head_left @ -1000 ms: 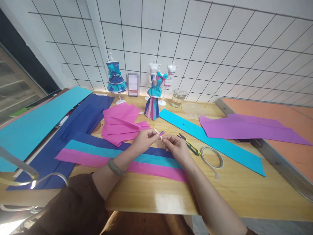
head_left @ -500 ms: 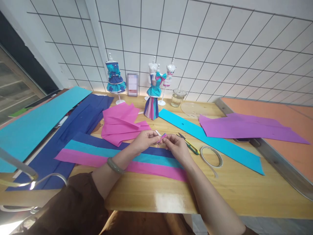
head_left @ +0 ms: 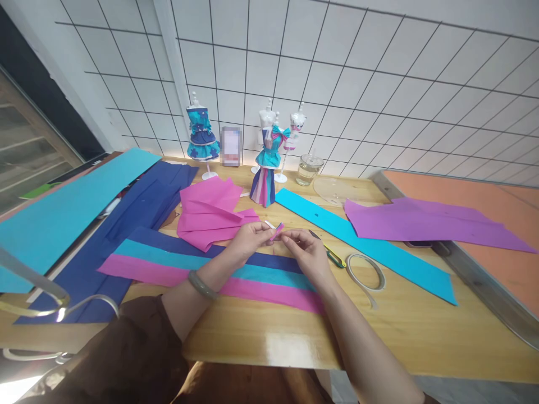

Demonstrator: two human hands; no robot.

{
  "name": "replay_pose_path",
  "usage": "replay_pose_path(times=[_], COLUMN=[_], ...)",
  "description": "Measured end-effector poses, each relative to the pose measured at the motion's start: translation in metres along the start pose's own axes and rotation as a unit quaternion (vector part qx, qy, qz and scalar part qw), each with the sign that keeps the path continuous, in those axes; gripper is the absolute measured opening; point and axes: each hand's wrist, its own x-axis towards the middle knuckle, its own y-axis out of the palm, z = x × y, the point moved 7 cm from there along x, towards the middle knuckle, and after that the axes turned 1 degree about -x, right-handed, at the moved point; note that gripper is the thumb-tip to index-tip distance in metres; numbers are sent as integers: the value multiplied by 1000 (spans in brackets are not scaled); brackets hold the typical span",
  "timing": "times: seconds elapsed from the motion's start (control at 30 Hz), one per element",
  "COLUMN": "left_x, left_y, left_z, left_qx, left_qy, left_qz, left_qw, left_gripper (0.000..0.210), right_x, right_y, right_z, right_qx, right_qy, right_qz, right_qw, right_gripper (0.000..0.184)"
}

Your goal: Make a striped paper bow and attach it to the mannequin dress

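Keep to the table's (head_left: 269, 336) open near edge when resting the forearms. Avoid rucking the striped paper (head_left: 168, 259) below the left wrist. Work the left hand (head_left: 248, 241) and right hand (head_left: 310, 251) clear of the tape roll (head_left: 383, 276) and snips (head_left: 336, 258), close on the right. Small strip (head_left: 277, 231), between the hands: left fingertips clamped on it; right grip cannot be confirmed. Square its edges before pressing.

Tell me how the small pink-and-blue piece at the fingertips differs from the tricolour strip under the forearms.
Size: the small pink-and-blue piece is tiny, while the tricolour strip is long.
Pose: the small pink-and-blue piece is pinched up in the left hand, while the tricolour strip lies spread out on the wooden table.
Shared: both show pink and blue.
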Motion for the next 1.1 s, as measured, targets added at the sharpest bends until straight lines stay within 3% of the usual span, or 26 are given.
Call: replay_pose_path(times=[0.13, 0.4, 0.6, 0.83, 1.1], left_x=[-4, -6, -6, -4, -6], left_y=[7, 6, 6, 10, 12], left_z=[-10, -13, -11, -11, -5], left_qx=[51, 69, 73, 71, -42], left_qy=[54, 70, 70, 80, 0], left_qz=[7, -22, -10, 44, 84], left_qw=[997, 995, 995, 993, 996], left_gripper=[21, 18, 20, 19, 20], right_x=[0, -2, -2, -1, -1], right_y=[7, 9, 11, 10, 7], right_z=[-8, -15, -13, -11, -10], right_qx=[60, 143, 138, 127, 147], right_qy=[31, 103, 93, 79, 88], right_qz=[30, 52, 60, 62, 57], right_qw=[997, 983, 984, 987, 983], right_gripper=[25, 23, 25, 23, 21])
